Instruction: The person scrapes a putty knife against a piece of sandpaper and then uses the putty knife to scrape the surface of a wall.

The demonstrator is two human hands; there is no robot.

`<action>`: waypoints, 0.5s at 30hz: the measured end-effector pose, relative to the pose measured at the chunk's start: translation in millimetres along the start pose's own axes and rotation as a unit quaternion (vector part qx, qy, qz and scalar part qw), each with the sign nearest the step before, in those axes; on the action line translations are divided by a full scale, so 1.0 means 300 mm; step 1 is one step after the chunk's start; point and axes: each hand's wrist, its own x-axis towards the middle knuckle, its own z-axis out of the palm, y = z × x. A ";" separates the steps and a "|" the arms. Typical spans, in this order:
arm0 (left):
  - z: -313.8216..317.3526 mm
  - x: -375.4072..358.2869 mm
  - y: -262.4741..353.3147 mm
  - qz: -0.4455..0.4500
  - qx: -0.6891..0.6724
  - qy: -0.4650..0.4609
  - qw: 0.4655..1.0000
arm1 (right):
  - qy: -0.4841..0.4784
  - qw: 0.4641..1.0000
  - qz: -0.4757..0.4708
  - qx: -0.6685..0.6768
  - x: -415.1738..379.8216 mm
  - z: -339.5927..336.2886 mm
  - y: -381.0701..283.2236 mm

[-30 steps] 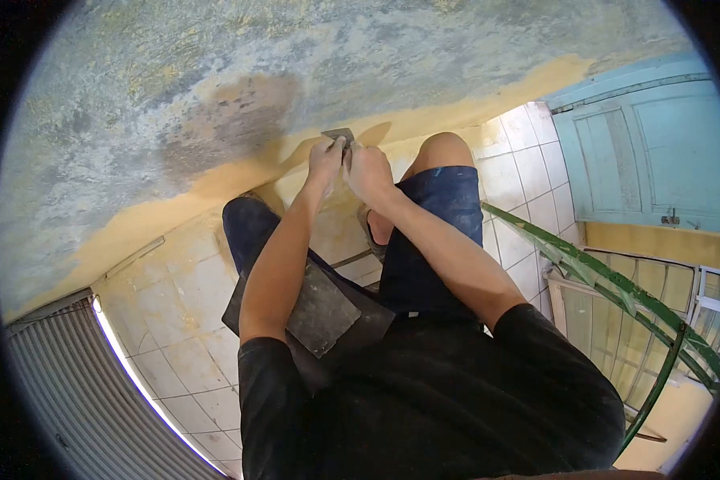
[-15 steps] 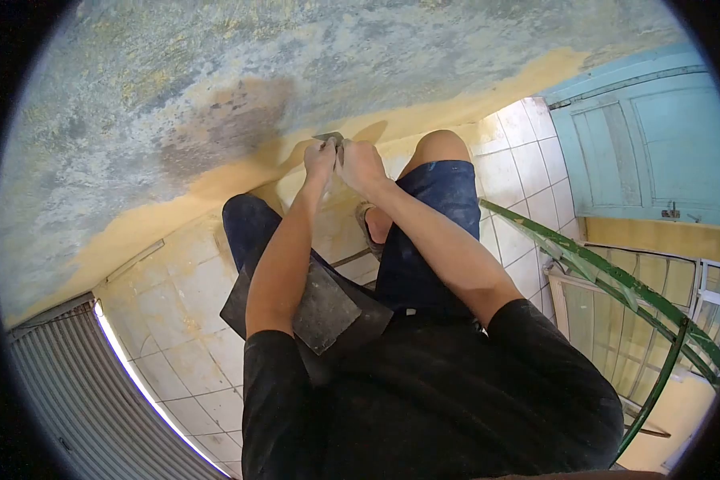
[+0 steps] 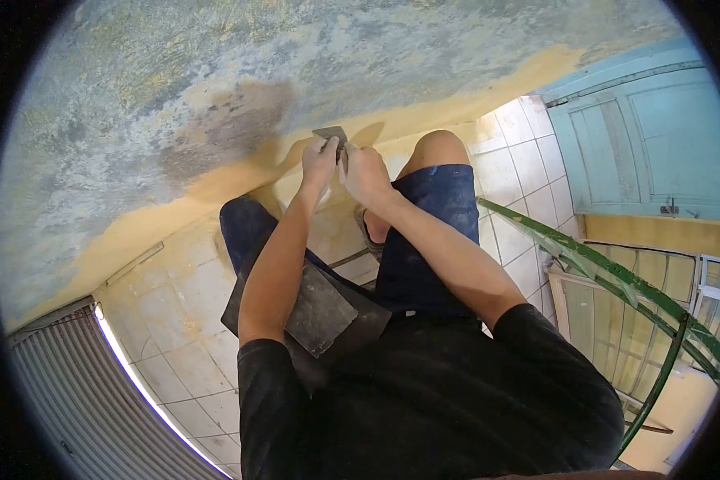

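In the head view, my left hand (image 3: 319, 162) is closed on a small scraper (image 3: 330, 133) with a flat grey blade, held close to the lower part of the wall. My right hand (image 3: 366, 174) is closed too, right beside the left, its fingers at the scraper's dark lower end. The fingers partly hide that end. Both hands look dusty. A dark grey sheet (image 3: 322, 310) lies across my lap, partly under my left forearm.
The wall (image 3: 248, 64) has patchy grey paint above bare yellow plaster. White floor tiles (image 3: 186, 320) lie below. A ribbed grey shutter (image 3: 96, 384) is at left. To the right are a blue door (image 3: 656, 148) and a curved green metal frame (image 3: 608, 276).
The hands have shifted slightly and more of the scraper's blade shows above them. My left elbow has moved a little outward, uncovering more of the sheet.
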 end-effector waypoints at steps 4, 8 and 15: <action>-0.009 0.002 -0.005 -0.014 -0.017 0.025 0.999 | -0.019 1.000 0.015 -0.007 0.033 0.049 0.006; 0.014 0.044 -0.065 -0.022 -0.035 0.049 0.998 | -0.050 0.998 0.020 -0.019 0.057 0.048 0.012; -0.009 0.022 -0.039 0.010 0.029 -0.001 1.000 | -0.021 0.999 0.031 0.004 0.045 0.084 0.032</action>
